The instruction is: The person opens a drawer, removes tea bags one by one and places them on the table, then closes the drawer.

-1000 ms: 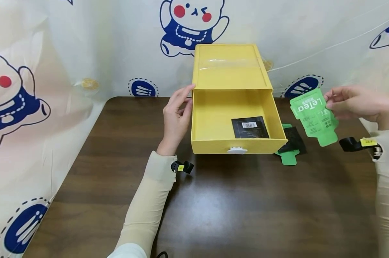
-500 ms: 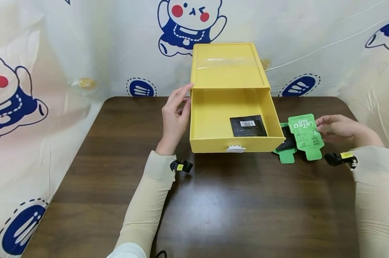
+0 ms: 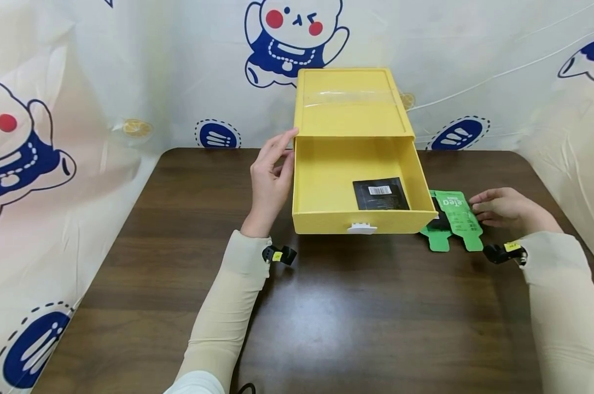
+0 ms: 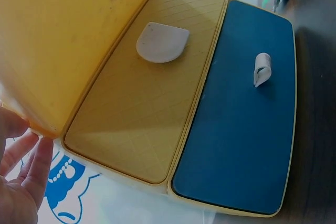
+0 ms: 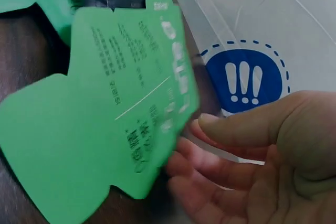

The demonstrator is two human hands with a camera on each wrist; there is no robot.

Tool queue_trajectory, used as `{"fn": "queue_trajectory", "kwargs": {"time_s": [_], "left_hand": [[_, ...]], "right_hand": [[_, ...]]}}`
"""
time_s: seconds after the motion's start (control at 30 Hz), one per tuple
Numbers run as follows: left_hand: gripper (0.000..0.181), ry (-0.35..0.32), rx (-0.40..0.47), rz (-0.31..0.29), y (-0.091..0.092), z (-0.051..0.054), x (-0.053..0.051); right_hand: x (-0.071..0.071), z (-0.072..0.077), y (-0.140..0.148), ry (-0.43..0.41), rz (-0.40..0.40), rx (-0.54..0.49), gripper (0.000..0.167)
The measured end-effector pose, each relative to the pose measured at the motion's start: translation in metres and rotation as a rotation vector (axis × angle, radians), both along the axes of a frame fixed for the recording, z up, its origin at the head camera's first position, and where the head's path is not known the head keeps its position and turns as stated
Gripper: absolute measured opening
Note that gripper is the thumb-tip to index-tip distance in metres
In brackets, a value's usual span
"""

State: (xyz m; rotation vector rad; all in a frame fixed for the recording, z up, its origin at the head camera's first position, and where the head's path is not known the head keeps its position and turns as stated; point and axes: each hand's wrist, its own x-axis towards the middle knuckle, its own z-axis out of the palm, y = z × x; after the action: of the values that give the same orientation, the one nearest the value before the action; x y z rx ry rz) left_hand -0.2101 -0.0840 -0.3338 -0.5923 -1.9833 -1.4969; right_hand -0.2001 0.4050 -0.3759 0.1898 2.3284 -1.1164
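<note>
My left hand (image 3: 271, 178) rests with its fingertips on the front left edge of a yellow drawer box (image 3: 351, 104). Its pulled-out top drawer (image 3: 326, 175) holds a black sachet (image 3: 382, 194) with a barcode label. To the right of the box, my right hand (image 3: 506, 207) is at the edge of a green LeTea card (image 3: 456, 216), a flattened packet with text. In the right wrist view the thumb (image 5: 231, 129) and fingertips are beside the card's edge, not curled around it. The card partly covers another green piece (image 3: 437, 239) and a black sachet (image 3: 441, 220).
Below the pulled-out drawer, the left wrist view shows a yellow drawer front (image 4: 142, 103) with a white tab and a blue one (image 4: 236, 124) with a white pull. All stands on a dark wooden table (image 3: 326, 306), before a cartoon-printed sheet (image 3: 179, 65).
My right hand has carried the green card leftward and down, onto the other green piece and the black sachet beside the box. The left hand has stayed at the box.
</note>
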Motion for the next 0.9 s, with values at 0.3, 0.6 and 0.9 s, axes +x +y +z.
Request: {"fn": "queue_trajectory", "kwargs": {"time_s": [0.3, 0.6, 0.9], "left_hand": [[0.035, 0.003, 0.003, -0.002, 0.001, 0.001, -0.001], [0.035, -0.008, -0.002, 0.004, 0.0, -0.001, 0.0], [0.035, -0.003, -0.009, 0.008, 0.0, -0.001, -0.001]], "right_hand": [[0.007, 0.035, -0.007, 0.227, 0.014, 0.117, 0.044], [-0.004, 0.109, -0.06, 0.502, 0.09, 0.15, 0.023], [-0.003, 0.176, -0.122, 0.648, 0.14, 0.289, 0.035]]}}
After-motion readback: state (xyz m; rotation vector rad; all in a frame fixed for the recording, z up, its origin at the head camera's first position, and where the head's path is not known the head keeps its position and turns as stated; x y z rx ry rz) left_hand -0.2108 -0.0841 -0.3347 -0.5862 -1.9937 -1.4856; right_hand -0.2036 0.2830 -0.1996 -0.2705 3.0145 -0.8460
